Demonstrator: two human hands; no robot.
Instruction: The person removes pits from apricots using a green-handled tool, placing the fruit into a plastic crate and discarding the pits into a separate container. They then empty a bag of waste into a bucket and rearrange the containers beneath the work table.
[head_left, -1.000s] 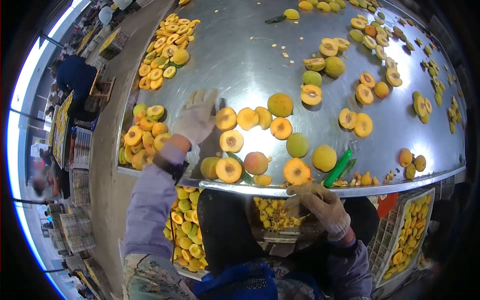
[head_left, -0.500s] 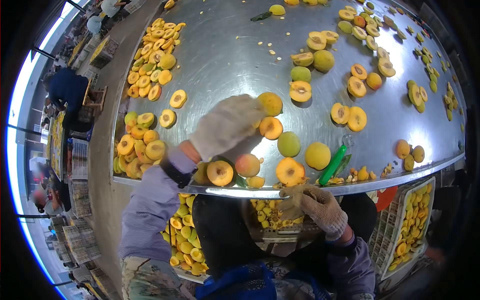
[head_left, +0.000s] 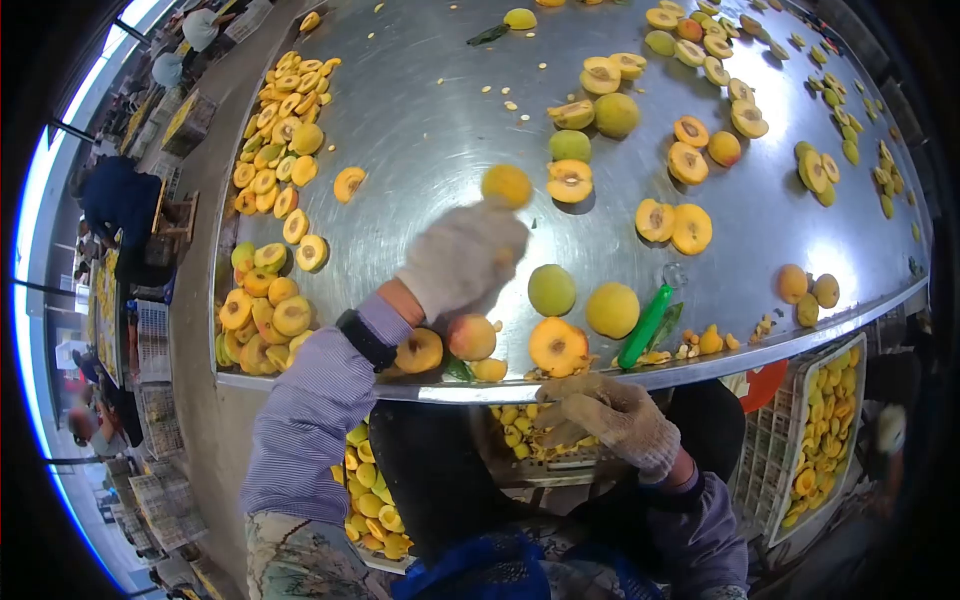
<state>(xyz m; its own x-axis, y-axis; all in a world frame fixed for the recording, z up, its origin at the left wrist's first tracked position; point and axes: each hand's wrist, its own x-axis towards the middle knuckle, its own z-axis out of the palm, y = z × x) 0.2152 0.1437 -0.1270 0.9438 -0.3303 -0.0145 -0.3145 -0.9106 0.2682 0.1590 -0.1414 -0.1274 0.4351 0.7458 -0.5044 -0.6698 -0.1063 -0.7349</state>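
My left hand (head_left: pixel 465 258), in a pale glove, is over the metal table beside a whole yellow peach (head_left: pixel 507 186). Its fingers are curled and blurred; whether they hold anything is hidden. Near its wrist lie a cut peach half (head_left: pixel 418 351) and a reddish peach (head_left: pixel 472 337). My right hand (head_left: pixel 615 420), in a knitted glove, is at the table's front edge with loosely bent fingers apart and nothing visible in them. Just above it sits a pitted-looking peach half (head_left: pixel 558 346). A greenish peach (head_left: pixel 552 290) and a yellow peach (head_left: pixel 613 310) lie behind that half.
A green-handled tool (head_left: pixel 645 328) lies near the front edge. Peach halves form piles at left (head_left: pixel 265 310) and far left (head_left: pixel 290 110). More halves (head_left: pixel 690 229) are scattered to the right. Crates of cut peaches (head_left: pixel 800 440) stand below. A person in dark clothing (head_left: pixel 120 205) works at left.
The view has shifted slightly. My left hand now covers the spot of the peach half beside the yellow peach. Another half lies apart near the left piles. My right hand stays at the edge.
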